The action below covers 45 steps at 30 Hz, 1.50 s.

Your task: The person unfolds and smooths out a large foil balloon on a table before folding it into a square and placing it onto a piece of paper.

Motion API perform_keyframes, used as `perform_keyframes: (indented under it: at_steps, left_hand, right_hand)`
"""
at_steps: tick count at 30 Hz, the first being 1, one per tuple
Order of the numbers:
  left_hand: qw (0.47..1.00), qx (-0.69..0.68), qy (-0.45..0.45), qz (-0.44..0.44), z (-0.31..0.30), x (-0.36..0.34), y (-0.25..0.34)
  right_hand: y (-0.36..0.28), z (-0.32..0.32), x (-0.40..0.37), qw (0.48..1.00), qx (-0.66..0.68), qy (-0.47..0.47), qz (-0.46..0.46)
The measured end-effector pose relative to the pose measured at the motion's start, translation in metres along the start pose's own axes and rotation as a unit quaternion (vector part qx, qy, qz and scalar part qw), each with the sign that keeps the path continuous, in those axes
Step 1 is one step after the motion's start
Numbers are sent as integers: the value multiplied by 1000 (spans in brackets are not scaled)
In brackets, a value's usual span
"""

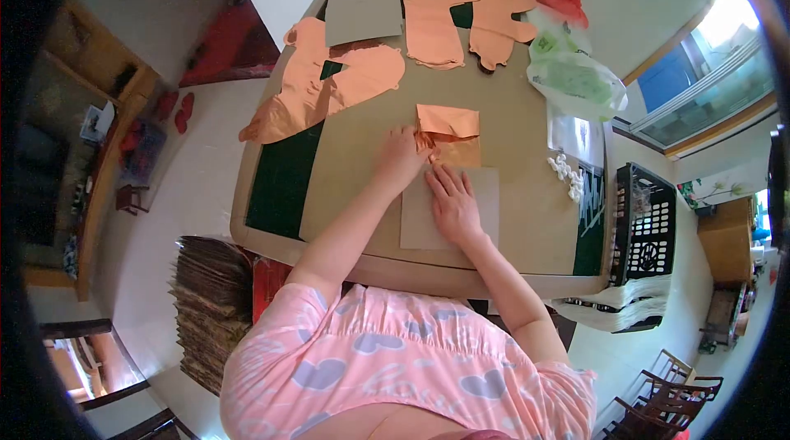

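Near the middle of the table [354, 185], a shiny copper-coloured sheet [457, 150] lies with its upper part folded or creased. My left hand [403, 156] is closed on its left edge, the fingers bunched around crumpled foil. Just below and to the right, my right hand [453, 206] rests with its fingers spread on a square grey board [418, 222]. The board's top edge meets or overlaps the foil's lower part. What lies under my left fingers is partly hidden.
Copper-coloured cut pieces [432, 25] and a stack of grey boards [362, 14] lie along the far side. Plastic bags [576, 78], white bits [568, 177] and thin strips [590, 201] are at the right. A black crate [648, 226] stands beyond the right edge.
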<state>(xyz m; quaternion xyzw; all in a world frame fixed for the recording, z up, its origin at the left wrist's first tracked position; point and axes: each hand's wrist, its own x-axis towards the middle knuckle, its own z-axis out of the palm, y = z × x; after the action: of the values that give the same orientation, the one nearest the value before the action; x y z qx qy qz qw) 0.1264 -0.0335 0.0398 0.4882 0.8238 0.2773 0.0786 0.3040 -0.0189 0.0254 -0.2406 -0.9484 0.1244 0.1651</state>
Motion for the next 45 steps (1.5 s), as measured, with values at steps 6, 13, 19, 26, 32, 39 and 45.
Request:
perform_keyframes:
  at_steps: [6, 13, 19, 26, 32, 39, 45]
  left_hand:
    - [996, 38, -31, -81, 13, 12, 11]
    - [978, 36, -130, -159, -7, 25, 25]
    - [985, -8, -81, -149, 31, 43, -9]
    - [974, 20, -178, -141, 14, 51, -4]
    - [983, -110, -132, -57, 10, 39, -3]
    - [963, -240, -116, -22, 18, 35, -18]
    - [963, -239, -118, -36, 38, 39, -35]
  right_hand:
    - [2, 4, -2, 1000, 9, 4, 0]
    - [1, 2, -2, 999, 34, 26, 0]
    - [2, 2, -4, 999, 34, 24, 3]
    - [6, 9, -3, 999, 45, 6, 21]
    - [13, 17, -2, 999, 47, 13, 6]
    - [6, -11, -25, 999, 13, 19, 39]
    - [6, -6, -44, 996, -48, 9, 74]
